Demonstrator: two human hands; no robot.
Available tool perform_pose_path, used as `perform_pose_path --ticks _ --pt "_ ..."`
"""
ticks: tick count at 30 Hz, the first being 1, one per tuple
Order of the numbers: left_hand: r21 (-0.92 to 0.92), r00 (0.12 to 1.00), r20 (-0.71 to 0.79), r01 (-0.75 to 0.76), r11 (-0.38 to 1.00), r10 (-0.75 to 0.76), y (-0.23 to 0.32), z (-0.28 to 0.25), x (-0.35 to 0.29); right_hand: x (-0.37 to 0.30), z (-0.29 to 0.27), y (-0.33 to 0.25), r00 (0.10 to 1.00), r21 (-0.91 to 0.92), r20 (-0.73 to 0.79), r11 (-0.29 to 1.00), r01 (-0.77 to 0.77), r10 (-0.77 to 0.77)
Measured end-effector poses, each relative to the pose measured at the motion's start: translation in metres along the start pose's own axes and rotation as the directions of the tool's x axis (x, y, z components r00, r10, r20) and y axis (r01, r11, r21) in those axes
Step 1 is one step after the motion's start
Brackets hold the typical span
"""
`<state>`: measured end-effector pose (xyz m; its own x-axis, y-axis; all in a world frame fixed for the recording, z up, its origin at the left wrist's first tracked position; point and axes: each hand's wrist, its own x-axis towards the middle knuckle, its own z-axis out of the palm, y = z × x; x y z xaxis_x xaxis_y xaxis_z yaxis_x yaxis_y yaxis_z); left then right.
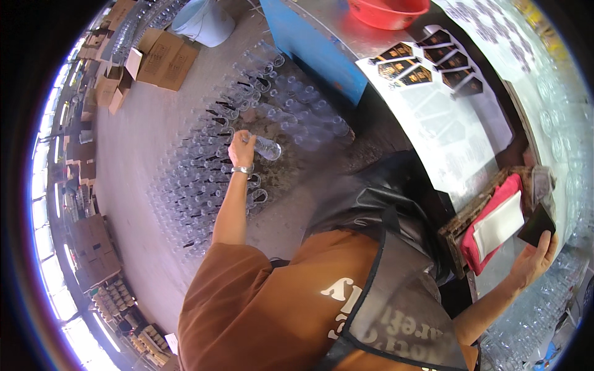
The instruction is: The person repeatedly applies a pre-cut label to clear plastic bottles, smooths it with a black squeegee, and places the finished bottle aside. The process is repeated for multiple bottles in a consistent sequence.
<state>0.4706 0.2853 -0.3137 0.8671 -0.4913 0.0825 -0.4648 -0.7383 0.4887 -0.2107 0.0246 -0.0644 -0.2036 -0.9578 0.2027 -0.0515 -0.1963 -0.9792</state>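
My left hand is closed round one end of a clear glass bottle, holding it tilted over the many bottles on the floor. Some of the standing bottles carry dark labels. At the right, my right hand pinches a dark flat square piece between thumb and fingers; its exact kind is unclear. Beside that piece lies a white folded pad on a red cloth, in a worn wooden frame.
Black-and-gold labels lie on a white sheet on the bench. A red basin stands at its far end, above a blue panel. A pale bucket and open cardboard boxes stand at far left. More glass bottles fill the right side.
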Motion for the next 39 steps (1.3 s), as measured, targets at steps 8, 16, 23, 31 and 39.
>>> perform_pose_path --ticks 8,16,23,31,39 --pt "0.008 0.966 -0.126 0.230 0.973 -0.228 -0.087 0.076 0.061 0.015 -0.016 -0.017 0.989 -0.118 -0.113 0.987 -0.109 0.096" --pt "-0.055 0.937 -0.153 0.308 0.950 -0.313 -0.123 0.115 0.114 0.038 0.009 -0.022 0.983 -0.197 -0.101 0.966 -0.170 0.153" --pt "-0.044 0.923 -0.128 0.360 0.932 -0.362 -0.134 0.142 0.127 0.047 0.031 -0.019 0.980 -0.246 -0.048 0.949 -0.197 0.191" --pt "-0.265 0.900 -0.137 0.370 0.891 -0.414 -0.226 0.152 0.139 0.045 0.038 0.014 0.949 -0.188 0.086 0.941 -0.282 0.302" --pt "-0.354 0.807 -0.349 0.357 0.864 -0.476 -0.107 0.142 0.139 0.007 0.043 -0.007 0.987 -0.210 -0.025 0.965 -0.158 0.156"
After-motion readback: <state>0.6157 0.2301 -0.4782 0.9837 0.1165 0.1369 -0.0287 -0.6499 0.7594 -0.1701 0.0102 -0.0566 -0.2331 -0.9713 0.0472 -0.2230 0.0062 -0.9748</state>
